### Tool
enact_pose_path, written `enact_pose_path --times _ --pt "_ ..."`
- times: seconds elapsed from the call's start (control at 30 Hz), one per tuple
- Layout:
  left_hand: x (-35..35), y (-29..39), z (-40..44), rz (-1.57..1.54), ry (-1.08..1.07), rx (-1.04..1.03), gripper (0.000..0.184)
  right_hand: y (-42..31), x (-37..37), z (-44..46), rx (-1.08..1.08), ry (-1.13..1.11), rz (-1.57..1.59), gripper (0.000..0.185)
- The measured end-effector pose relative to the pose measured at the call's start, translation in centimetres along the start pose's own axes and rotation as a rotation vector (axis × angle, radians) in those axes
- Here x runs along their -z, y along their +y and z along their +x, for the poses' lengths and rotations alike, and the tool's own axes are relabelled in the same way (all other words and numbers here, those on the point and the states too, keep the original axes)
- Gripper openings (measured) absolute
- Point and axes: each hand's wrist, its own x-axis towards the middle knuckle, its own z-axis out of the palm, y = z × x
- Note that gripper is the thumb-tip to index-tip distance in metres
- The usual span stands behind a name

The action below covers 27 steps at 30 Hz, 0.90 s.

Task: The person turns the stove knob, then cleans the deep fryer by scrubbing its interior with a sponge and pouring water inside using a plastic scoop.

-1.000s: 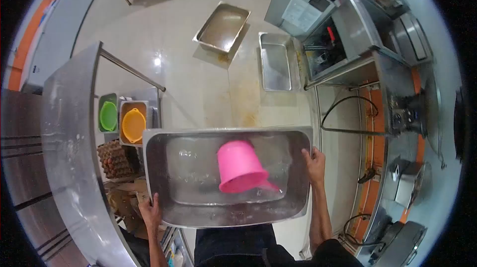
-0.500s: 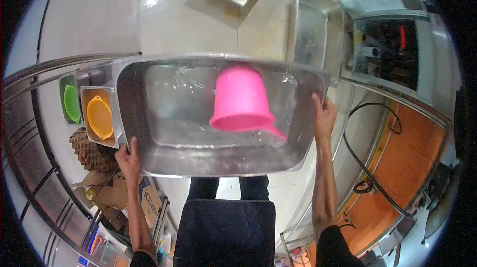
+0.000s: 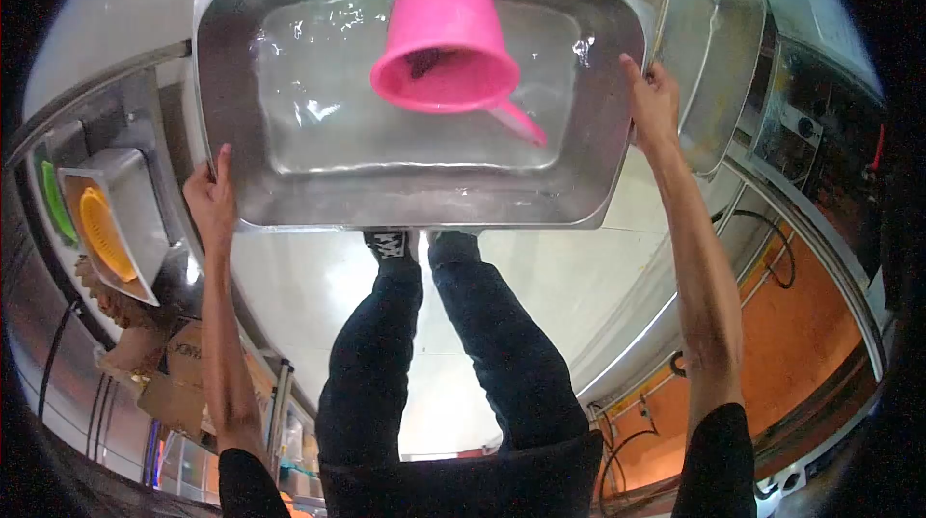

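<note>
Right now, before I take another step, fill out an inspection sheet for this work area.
Surface: tiled floor, glossy with glare; wet or dry, cannot tell.
Things in hand: deep steel pan with what looks like water; pink dipper inside, tipped, its mouth toward the wearer.
Clutter: yellow colander in a smaller steel pan, green colander, cardboard box, left; another metal pan beyond the right hand.
Hands: left hand and right hand grip opposite ends of the deep steel pan.
Cables: black cable or hose looped at right.
Surroundings: orange wall at right; other people, nothing seen.
</note>
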Motion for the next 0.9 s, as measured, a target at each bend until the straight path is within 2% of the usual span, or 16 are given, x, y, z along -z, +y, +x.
enact_pose_path --times 0.07,0.17,0.27,0.37,0.5,0.6,0.67,0.7,0.77,0.87,0.9 --pt "-1.5 -0.2 0.5 -0.053 -0.033 0.048 0.049 -0.4 -0.4 1.9 -0.032 -0.014 -0.195 0.030" --pt "-3.3 -0.6 1.0 -0.116 -0.041 0.113 0.048 -0.9 -1.8 4.2 -0.048 -0.023 -0.206 0.030" --pt "-4.9 -0.6 1.9 -0.046 0.014 0.016 0.047 0.0 -2.5 7.1 0.035 -0.038 -0.252 0.033" --pt "-6.9 -0.1 2.6 -0.116 0.020 0.076 0.045 1.4 -2.5 9.4 0.040 -0.003 -0.320 0.040" --pt "-8.7 0.5 2.4 -0.190 -0.023 0.151 0.045 0.5 -2.6 9.5 -0.012 0.021 -0.261 0.036" --pt "-10.5 1.1 2.5 -0.235 -0.032 0.131 0.045 0.2 -1.1 10.2 -0.081 0.004 -0.462 0.043" --pt "-11.3 1.7 3.4 -0.281 -0.024 0.097 0.045 0.1 -0.1 12.0 0.076 0.043 -0.687 0.051" --pt "-11.6 1.8 3.8 -0.231 -0.015 0.070 0.045 -0.1 0.1 12.3 0.070 0.051 -0.689 0.051" --pt "-11.8 2.1 4.3 -0.176 -0.018 0.038 0.045 -0.4 0.1 12.2 0.192 0.113 -0.773 0.053" --pt "-12.1 1.9 4.2 -0.230 -0.011 0.050 0.049 -1.2 0.0 12.3 0.063 0.099 -0.731 0.044" --pt "-11.5 1.6 4.3 -0.131 -0.081 0.069 0.048 -1.1 0.0 11.9 0.050 0.105 -0.729 0.044"
